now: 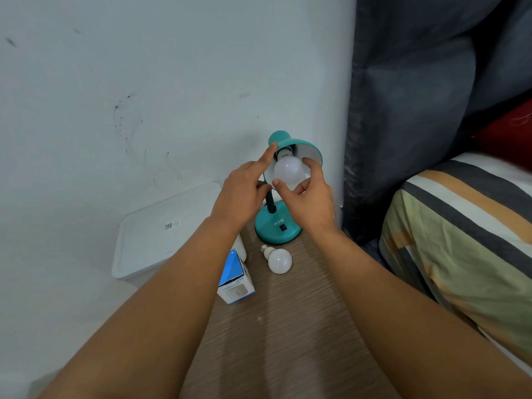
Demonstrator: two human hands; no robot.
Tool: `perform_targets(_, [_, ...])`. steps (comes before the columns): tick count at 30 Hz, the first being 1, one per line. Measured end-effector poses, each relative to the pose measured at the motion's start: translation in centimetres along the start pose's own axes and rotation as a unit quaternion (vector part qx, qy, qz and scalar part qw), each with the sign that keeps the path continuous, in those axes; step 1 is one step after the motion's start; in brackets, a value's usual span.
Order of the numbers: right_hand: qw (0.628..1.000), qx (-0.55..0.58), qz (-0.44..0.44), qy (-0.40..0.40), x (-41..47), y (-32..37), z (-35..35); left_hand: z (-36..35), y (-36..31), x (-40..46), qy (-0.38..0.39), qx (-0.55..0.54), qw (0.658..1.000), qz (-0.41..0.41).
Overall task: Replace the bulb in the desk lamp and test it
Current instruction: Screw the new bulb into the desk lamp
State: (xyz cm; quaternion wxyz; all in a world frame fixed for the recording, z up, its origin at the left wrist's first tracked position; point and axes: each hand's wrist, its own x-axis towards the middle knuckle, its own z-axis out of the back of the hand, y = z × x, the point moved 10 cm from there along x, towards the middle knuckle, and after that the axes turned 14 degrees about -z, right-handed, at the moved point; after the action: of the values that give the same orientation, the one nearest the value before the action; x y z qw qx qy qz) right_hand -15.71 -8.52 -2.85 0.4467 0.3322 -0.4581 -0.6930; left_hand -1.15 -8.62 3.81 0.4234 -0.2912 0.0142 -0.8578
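A teal desk lamp (pixel 277 226) stands at the far end of the narrow wood-grain bench (pixel 288 326), close to the far right corner, with its shade (pixel 309 149) tilted toward the camera. A white bulb (pixel 288 169) sits in the shade's socket. The right hand (pixel 309 201) cups that bulb from the right and below, its fingers (pixel 312 167) curled round the glass with the thumb against the lower left side. The left hand (pixel 244 191) is beside the shade's left rim, its fingers spread, the forefinger stretched up and touching the teal neck of the shade. A second white bulb (pixel 279 260) lies on its side on the bench just in front of the lamp's base. A blue-and-white box (pixel 236 279) stands near the bench's left edge, and a white lidded bin (pixel 161 231) sits beyond that edge.
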Motion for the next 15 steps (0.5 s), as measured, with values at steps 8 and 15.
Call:
perform_targets(8, [1.000,0.011,-0.015,0.011,-0.3,-0.2,0.1,-0.1,-0.1,0.0,0.000,0.008,1.000,-0.002])
perform_targets(15, [0.994,-0.025,0.087,-0.054,-0.9,1.6,1.0,-0.1,0.1,0.0,-0.002,-0.003,1.000,0.004])
